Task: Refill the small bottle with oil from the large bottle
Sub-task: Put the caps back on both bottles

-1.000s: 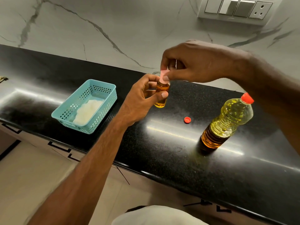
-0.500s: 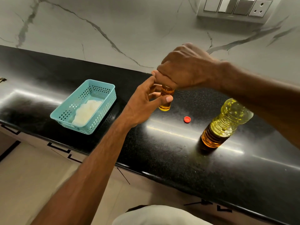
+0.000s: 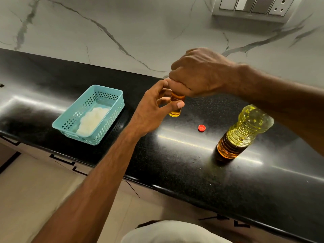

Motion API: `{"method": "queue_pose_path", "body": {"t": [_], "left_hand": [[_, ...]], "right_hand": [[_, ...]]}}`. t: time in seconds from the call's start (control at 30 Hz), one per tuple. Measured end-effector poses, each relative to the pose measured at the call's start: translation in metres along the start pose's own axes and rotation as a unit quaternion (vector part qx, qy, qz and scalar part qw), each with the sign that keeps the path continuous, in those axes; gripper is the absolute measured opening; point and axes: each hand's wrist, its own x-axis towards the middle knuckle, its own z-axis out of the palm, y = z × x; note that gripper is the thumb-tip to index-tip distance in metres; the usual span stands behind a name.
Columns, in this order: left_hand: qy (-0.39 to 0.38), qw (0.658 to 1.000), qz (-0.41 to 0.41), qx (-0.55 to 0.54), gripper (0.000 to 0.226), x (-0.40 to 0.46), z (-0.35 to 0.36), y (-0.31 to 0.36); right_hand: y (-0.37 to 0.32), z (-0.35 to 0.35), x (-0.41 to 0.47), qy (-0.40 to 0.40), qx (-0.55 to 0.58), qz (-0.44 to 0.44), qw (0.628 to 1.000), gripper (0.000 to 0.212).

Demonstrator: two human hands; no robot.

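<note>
The small bottle [image 3: 175, 106], filled with amber oil, stands on the black counter [image 3: 175, 163]. My left hand [image 3: 152, 109] holds its body between thumb and fingers. My right hand [image 3: 198, 72] is closed over the bottle's top and hides the neck and whatever sits there. The large oil bottle [image 3: 242, 132] stands upright to the right, its top hidden behind my right forearm. A small red cap [image 3: 201, 128] lies on the counter between the two bottles.
A teal perforated basket [image 3: 112, 118] with a white cloth [image 3: 93, 121] in it sits on the counter to the left. A marble wall with a switch panel [image 3: 252, 6] rises behind. The counter's front edge runs diagonally below my arms.
My right hand, which pinched a pale stopper at the small bottle's neck, has turned down and closed over the top. The bottle has sunk lower toward the counter. My forearm now hides the large bottle's cap.
</note>
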Motion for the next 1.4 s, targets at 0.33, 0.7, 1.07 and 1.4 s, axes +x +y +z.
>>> {"method": "queue_pose_path", "body": {"t": [0.33,0.7,1.07,1.4], "left_hand": [[0.027,0.999,0.01,0.044,0.037,0.001,0.006,-0.009],[0.06,0.995,-0.076,0.002,0.037,0.003,0.013,-0.072],[0.069,0.977,-0.199,0.021,0.034,-0.01,0.038,-0.143],[0.062,0.965,-0.25,0.053,0.035,-0.017,0.037,-0.159]], "right_hand": [[-0.004,0.002,0.001,-0.054,-0.024,0.047,0.997,0.056],[0.013,0.111,-0.006,0.109,0.223,0.332,0.91,0.053],[-0.031,0.249,-0.058,-0.204,0.277,0.458,0.82,0.038],[-0.044,0.257,-0.07,-0.192,0.253,0.447,0.837,0.025]]}}
